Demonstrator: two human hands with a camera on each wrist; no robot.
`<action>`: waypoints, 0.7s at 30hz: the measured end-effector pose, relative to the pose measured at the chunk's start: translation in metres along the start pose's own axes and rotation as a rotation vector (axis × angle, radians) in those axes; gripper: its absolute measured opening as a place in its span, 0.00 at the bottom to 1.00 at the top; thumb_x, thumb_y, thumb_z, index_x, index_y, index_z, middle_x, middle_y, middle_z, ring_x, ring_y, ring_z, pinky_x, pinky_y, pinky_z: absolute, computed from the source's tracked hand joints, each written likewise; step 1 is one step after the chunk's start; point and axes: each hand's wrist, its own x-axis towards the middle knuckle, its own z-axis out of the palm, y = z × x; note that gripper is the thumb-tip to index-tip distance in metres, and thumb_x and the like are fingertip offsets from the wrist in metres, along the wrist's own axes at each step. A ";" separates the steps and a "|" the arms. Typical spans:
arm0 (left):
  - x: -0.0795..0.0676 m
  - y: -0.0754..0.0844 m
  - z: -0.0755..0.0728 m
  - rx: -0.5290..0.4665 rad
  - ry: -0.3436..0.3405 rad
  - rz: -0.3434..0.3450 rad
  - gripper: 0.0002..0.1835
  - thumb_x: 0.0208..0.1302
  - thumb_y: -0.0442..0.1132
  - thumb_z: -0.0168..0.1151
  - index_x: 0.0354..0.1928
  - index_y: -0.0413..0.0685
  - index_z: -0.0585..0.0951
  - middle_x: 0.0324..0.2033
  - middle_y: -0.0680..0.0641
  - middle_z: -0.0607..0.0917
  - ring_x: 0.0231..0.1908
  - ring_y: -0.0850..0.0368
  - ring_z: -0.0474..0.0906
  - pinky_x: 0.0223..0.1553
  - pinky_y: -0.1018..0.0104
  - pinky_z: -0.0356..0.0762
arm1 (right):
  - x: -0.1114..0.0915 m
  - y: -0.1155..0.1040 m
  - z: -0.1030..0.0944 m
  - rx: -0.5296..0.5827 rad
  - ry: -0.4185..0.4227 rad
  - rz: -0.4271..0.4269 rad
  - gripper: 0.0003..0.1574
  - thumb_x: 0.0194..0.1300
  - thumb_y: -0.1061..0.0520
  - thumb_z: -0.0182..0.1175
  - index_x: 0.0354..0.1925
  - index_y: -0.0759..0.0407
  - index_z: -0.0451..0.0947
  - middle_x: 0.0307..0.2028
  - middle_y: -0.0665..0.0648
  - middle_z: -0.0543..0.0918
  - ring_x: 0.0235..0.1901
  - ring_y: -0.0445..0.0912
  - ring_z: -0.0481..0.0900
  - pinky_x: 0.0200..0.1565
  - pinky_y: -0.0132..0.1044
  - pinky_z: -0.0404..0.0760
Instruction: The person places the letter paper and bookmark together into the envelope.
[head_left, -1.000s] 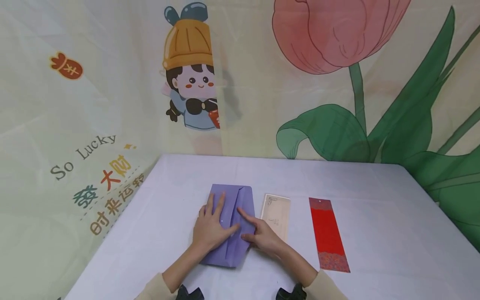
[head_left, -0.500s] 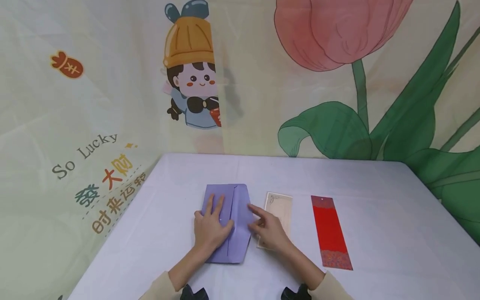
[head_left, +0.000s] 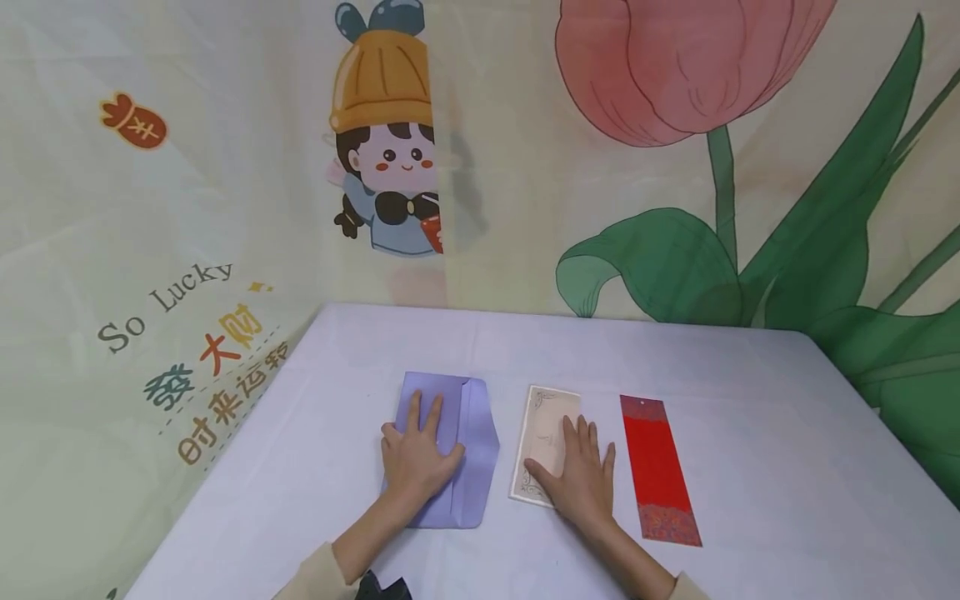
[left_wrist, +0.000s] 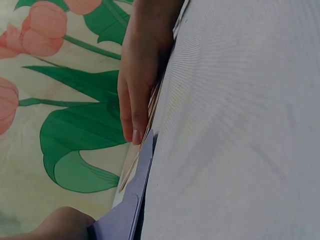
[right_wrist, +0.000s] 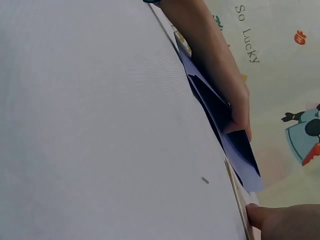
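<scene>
A purple envelope [head_left: 476, 450] lies on the table with its flap opened out to the right. My left hand [head_left: 420, 458] rests on its left part, fingers spread. Just right of the envelope is a cream card [head_left: 543, 433] with ornamental corners. My right hand [head_left: 585, 479] lies over the card's lower right, its thumb on the card and its fingers extended along the right side. The right wrist view shows the envelope's pocket [right_wrist: 215, 107] gaping a little beside my left hand. The card's lower right part is hidden under my right hand.
A red strip [head_left: 660, 467] with patterned ends lies right of the card. The table [head_left: 765, 417] has a white cover. Behind it hangs a printed cloth [head_left: 510, 233] with a tulip and a cartoon figure.
My right hand has left the envelope's flap and moved right onto the cream card. The envelope has slid slightly left under my left hand, its flap now lying further out.
</scene>
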 end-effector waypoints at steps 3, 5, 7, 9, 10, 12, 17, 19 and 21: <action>0.000 0.000 -0.001 0.003 0.001 0.006 0.41 0.44 0.57 0.59 0.65 0.56 0.68 0.67 0.43 0.59 0.33 0.39 0.60 0.35 0.52 0.59 | -0.001 0.001 0.000 0.028 0.015 -0.028 0.53 0.50 0.40 0.65 0.67 0.62 0.59 0.67 0.67 0.56 0.67 0.61 0.47 0.60 0.62 0.32; 0.001 0.000 -0.001 0.004 -0.001 0.012 0.41 0.44 0.57 0.59 0.65 0.56 0.68 0.67 0.43 0.59 0.33 0.39 0.60 0.35 0.52 0.59 | 0.000 0.002 -0.002 0.041 0.017 -0.047 0.50 0.50 0.42 0.66 0.66 0.60 0.61 0.67 0.66 0.58 0.67 0.60 0.49 0.60 0.62 0.31; 0.002 0.000 -0.002 0.010 -0.002 0.021 0.41 0.44 0.58 0.59 0.65 0.55 0.68 0.67 0.43 0.59 0.33 0.39 0.60 0.36 0.52 0.60 | 0.000 0.002 -0.003 0.070 0.017 -0.065 0.47 0.51 0.45 0.66 0.65 0.58 0.63 0.66 0.65 0.59 0.67 0.59 0.50 0.59 0.63 0.31; 0.002 -0.001 -0.003 0.012 0.002 0.027 0.42 0.44 0.58 0.59 0.65 0.55 0.68 0.67 0.43 0.59 0.33 0.39 0.60 0.36 0.52 0.60 | 0.000 0.002 -0.004 0.108 0.022 -0.072 0.45 0.50 0.49 0.67 0.64 0.58 0.64 0.65 0.66 0.60 0.66 0.60 0.51 0.59 0.63 0.32; 0.002 -0.001 -0.003 0.013 0.006 0.028 0.42 0.43 0.58 0.59 0.65 0.55 0.68 0.67 0.43 0.60 0.33 0.39 0.60 0.36 0.52 0.60 | -0.001 0.002 -0.003 0.115 0.026 -0.074 0.45 0.50 0.50 0.67 0.64 0.58 0.65 0.65 0.66 0.60 0.66 0.60 0.51 0.60 0.63 0.32; 0.001 -0.002 -0.004 0.014 0.008 0.027 0.41 0.43 0.58 0.60 0.65 0.55 0.68 0.67 0.43 0.60 0.33 0.39 0.60 0.36 0.52 0.60 | -0.002 0.001 -0.001 0.092 0.022 -0.075 0.45 0.51 0.48 0.66 0.65 0.59 0.64 0.66 0.69 0.58 0.66 0.61 0.50 0.60 0.62 0.33; -0.003 -0.003 -0.004 0.003 -0.010 0.021 0.41 0.44 0.58 0.60 0.65 0.55 0.68 0.67 0.43 0.59 0.33 0.39 0.60 0.36 0.52 0.60 | -0.006 0.001 0.006 -0.066 0.015 -0.077 0.48 0.53 0.35 0.60 0.66 0.56 0.62 0.67 0.72 0.53 0.67 0.63 0.46 0.61 0.62 0.34; -0.003 -0.003 -0.003 -0.001 -0.014 0.021 0.42 0.43 0.58 0.60 0.65 0.55 0.68 0.67 0.43 0.59 0.34 0.39 0.60 0.36 0.52 0.60 | -0.007 0.002 0.007 -0.084 0.019 -0.077 0.47 0.53 0.34 0.59 0.66 0.54 0.64 0.67 0.71 0.53 0.67 0.63 0.46 0.61 0.62 0.34; -0.003 -0.003 -0.003 -0.004 -0.013 0.021 0.42 0.43 0.58 0.60 0.65 0.55 0.68 0.67 0.43 0.59 0.34 0.39 0.60 0.37 0.52 0.60 | -0.006 0.002 0.006 -0.076 0.025 -0.078 0.45 0.54 0.36 0.60 0.65 0.52 0.65 0.67 0.71 0.53 0.67 0.63 0.46 0.61 0.61 0.34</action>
